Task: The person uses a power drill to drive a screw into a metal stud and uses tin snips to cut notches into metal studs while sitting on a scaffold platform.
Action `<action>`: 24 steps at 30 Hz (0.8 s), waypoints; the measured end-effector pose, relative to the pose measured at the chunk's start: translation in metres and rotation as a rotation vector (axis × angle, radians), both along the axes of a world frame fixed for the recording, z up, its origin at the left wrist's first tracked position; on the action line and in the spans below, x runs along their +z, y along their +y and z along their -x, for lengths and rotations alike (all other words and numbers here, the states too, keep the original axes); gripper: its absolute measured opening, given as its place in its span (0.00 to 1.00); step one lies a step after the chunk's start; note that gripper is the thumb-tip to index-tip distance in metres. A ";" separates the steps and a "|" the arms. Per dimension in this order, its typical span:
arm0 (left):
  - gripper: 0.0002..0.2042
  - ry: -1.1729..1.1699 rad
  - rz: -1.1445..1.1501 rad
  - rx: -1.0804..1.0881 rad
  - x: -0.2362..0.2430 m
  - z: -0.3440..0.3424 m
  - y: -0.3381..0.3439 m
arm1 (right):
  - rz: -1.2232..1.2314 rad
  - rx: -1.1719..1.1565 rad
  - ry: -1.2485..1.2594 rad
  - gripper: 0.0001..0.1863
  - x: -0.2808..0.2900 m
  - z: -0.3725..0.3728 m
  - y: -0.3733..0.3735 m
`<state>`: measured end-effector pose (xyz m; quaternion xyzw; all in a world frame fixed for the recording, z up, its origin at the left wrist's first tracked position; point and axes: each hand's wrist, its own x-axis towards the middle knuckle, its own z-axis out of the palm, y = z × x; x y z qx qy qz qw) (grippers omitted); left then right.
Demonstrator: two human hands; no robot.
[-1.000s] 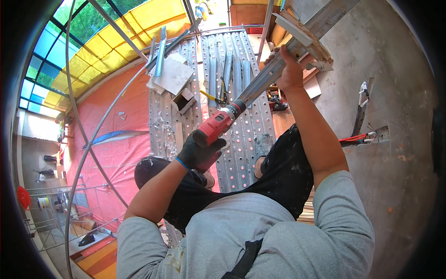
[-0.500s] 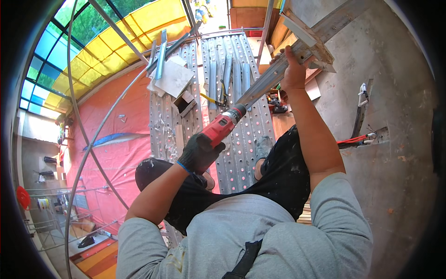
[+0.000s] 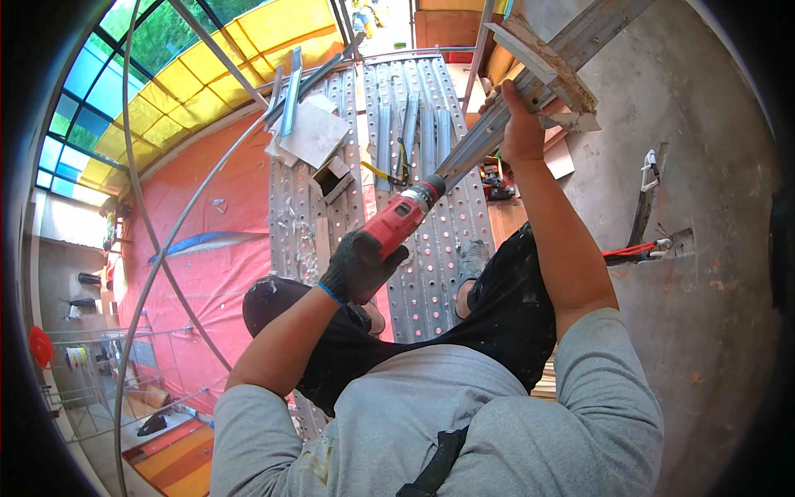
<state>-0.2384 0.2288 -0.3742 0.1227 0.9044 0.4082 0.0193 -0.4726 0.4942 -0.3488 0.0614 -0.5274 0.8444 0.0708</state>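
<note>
My left hand (image 3: 358,267), in a dark glove, grips a red cordless drill (image 3: 397,222). The drill's black nose points up and right at a long grey metal channel (image 3: 480,141). My bare right hand (image 3: 520,131) is raised and closed around that channel just below a bracket of metal and wood pieces (image 3: 546,66) against the grey wall. The drill tip touches or nearly touches the channel's lower part. I stand on perforated metal scaffold planks (image 3: 431,248).
Loose metal strips (image 3: 410,124), a flat grey board (image 3: 313,132) and small offcuts lie on the planks ahead. A concrete wall (image 3: 704,248) with a cut slot and red cable (image 3: 633,248) is at right. Red sheeting (image 3: 207,248) and scaffold tubes drop away left.
The drill and my left hand have shifted slightly up and right toward the channel. My right hand keeps its hold on the channel.
</note>
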 end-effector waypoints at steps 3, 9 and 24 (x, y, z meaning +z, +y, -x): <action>0.19 0.075 0.032 -0.006 -0.008 0.002 -0.002 | 0.028 -0.010 -0.018 0.15 0.002 -0.003 -0.007; 0.19 0.034 -0.028 0.000 -0.004 0.001 -0.001 | 0.040 -0.020 -0.019 0.18 0.004 -0.007 -0.009; 0.19 -0.031 0.085 0.032 -0.005 0.000 0.001 | -0.106 0.006 0.021 0.16 -0.002 -0.004 -0.012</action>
